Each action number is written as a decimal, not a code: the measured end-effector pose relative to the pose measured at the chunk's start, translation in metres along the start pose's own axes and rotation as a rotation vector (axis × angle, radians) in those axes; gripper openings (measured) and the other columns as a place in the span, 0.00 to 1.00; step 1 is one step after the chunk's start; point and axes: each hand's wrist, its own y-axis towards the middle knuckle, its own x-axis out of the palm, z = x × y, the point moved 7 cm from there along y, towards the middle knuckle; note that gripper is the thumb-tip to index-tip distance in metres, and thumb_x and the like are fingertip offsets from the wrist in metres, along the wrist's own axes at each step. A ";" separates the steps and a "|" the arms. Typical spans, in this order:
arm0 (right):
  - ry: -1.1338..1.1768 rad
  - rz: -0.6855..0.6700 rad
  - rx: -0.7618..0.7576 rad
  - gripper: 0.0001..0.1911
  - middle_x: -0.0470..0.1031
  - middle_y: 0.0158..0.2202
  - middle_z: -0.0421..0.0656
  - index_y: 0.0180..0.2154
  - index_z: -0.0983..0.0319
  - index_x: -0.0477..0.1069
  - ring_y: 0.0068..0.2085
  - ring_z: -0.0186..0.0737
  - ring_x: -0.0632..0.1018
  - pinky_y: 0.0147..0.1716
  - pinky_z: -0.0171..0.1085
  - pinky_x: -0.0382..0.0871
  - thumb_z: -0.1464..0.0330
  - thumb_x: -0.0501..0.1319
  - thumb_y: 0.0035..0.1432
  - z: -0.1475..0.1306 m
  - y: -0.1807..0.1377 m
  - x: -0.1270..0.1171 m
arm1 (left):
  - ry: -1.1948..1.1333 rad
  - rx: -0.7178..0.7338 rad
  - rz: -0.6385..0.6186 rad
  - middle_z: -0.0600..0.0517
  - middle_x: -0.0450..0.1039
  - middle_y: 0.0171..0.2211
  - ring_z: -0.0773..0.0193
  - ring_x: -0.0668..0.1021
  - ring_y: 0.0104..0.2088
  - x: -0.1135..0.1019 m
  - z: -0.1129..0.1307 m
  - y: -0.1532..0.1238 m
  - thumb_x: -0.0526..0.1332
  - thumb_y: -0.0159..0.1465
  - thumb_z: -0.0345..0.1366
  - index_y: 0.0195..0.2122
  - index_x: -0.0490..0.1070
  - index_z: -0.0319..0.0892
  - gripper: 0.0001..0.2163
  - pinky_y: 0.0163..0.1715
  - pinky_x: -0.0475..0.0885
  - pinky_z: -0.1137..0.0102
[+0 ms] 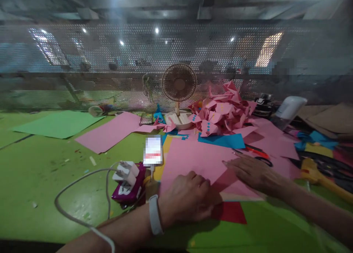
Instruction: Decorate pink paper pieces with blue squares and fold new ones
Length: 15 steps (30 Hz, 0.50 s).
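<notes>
A large pink paper sheet (190, 157) lies on the green table in front of me. Over its near edge is my left hand (190, 196), closed with curled fingers; whatever they hold, if anything, is hidden. My right hand (252, 172) rests on the sheet's right part, fingers stretched out flat and nothing gripped. Beside my left hand a piece of red paper (233, 212) shows from under the pink sheet. Just past my right hand are scissors (263, 160) with a black handle loop and a red-orange object (256, 150). A blue paper strip (222, 140) crosses the sheet's far edge.
A small fan (179, 83) and a heap of folded pink paper (226, 111) stand at the back. Left of the sheet are a phone (153, 150), a purple power strip (127, 192) with chargers, and a looping white cable (64, 212). A yellow-handled tool (317, 174) lies right.
</notes>
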 end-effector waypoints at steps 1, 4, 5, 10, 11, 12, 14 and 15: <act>0.006 0.015 0.008 0.24 0.73 0.48 0.47 0.58 0.64 0.57 0.50 0.42 0.72 0.55 0.52 0.60 0.80 0.48 0.60 0.003 0.003 -0.004 | 0.014 -0.020 0.005 0.43 0.72 0.33 0.55 0.75 0.35 0.001 -0.002 0.000 0.52 0.62 0.44 0.40 0.66 0.38 0.15 0.30 0.71 0.65; -0.028 0.077 0.042 0.24 0.71 0.51 0.47 0.58 0.62 0.57 0.52 0.42 0.70 0.57 0.53 0.56 0.78 0.49 0.60 0.011 0.012 -0.020 | 0.051 -0.061 0.017 0.45 0.74 0.32 0.58 0.76 0.32 0.002 -0.009 0.000 0.51 0.64 0.36 0.42 0.65 0.38 0.10 0.30 0.71 0.65; -0.053 0.111 0.066 0.25 0.70 0.52 0.47 0.58 0.62 0.56 0.53 0.43 0.70 0.57 0.53 0.55 0.77 0.51 0.60 0.015 0.015 -0.027 | 0.059 -0.074 0.028 0.45 0.74 0.32 0.58 0.76 0.31 0.001 -0.012 0.000 0.51 0.64 0.33 0.45 0.64 0.38 0.10 0.28 0.71 0.66; -0.194 0.412 0.295 0.36 0.61 0.58 0.50 0.62 0.60 0.48 0.57 0.52 0.64 0.57 0.54 0.56 0.71 0.61 0.54 0.033 0.013 -0.079 | -0.058 -0.202 0.216 0.47 0.76 0.29 0.61 0.76 0.26 -0.022 -0.038 -0.002 0.46 0.67 0.33 0.55 0.59 0.39 0.16 0.25 0.68 0.70; -0.212 0.478 0.350 0.38 0.58 0.59 0.50 0.62 0.60 0.47 0.57 0.55 0.63 0.56 0.55 0.56 0.71 0.62 0.53 0.035 0.011 -0.089 | -0.145 -0.233 0.271 0.47 0.76 0.29 0.62 0.76 0.26 -0.029 -0.044 -0.003 0.46 0.67 0.35 0.54 0.61 0.40 0.16 0.25 0.68 0.70; -0.217 0.537 0.410 0.39 0.55 0.61 0.51 0.62 0.59 0.47 0.58 0.57 0.61 0.56 0.56 0.56 0.71 0.62 0.53 0.037 0.008 -0.097 | -0.255 -0.263 0.330 0.47 0.76 0.30 0.62 0.76 0.27 -0.035 -0.049 -0.004 0.46 0.67 0.37 0.52 0.63 0.41 0.16 0.27 0.68 0.71; -0.171 0.620 0.538 0.37 0.51 0.62 0.51 0.62 0.58 0.46 0.59 0.60 0.59 0.56 0.56 0.56 0.71 0.60 0.54 0.041 0.004 -0.106 | -0.507 -0.329 0.435 0.49 0.75 0.31 0.63 0.75 0.29 -0.042 -0.060 -0.006 0.47 0.67 0.39 0.45 0.68 0.41 0.14 0.28 0.67 0.72; -0.134 0.640 0.590 0.36 0.51 0.62 0.51 0.62 0.58 0.46 0.59 0.59 0.58 0.56 0.57 0.56 0.72 0.59 0.55 0.043 0.002 -0.105 | -0.634 -0.367 0.477 0.50 0.75 0.31 0.64 0.74 0.30 -0.043 -0.066 -0.006 0.48 0.66 0.40 0.41 0.70 0.40 0.14 0.29 0.67 0.72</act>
